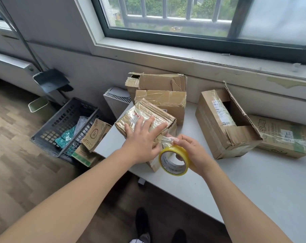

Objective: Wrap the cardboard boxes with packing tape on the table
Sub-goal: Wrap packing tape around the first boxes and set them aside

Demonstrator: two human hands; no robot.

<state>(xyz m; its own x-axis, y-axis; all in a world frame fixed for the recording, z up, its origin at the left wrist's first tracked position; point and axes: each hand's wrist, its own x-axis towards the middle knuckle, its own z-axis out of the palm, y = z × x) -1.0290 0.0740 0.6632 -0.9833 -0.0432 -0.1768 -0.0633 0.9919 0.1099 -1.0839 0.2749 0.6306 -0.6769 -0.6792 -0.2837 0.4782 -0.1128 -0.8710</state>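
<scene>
Left hand (143,135): flat on top of the small box (131,118), fingers straight, pressing down
Right hand (192,151): fingers curled round the tape roll (174,160), thumb on the loose strip
Small box: near the left edge of the table (253,181), shiny with tape, joined to the roll by the strip
Done: the back boxes (163,98) look taped too
Left to do: the big box (217,127) gapes open, so maybe half remains

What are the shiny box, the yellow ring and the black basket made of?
The box looks like brown cardboard, glossy where clear tape covers it; ridged layers show at its edge. The yellow ring seems a roll of clear plastic tape on a printed card core. The black basket looks like hard matte plastic, moulded with holes.
</scene>
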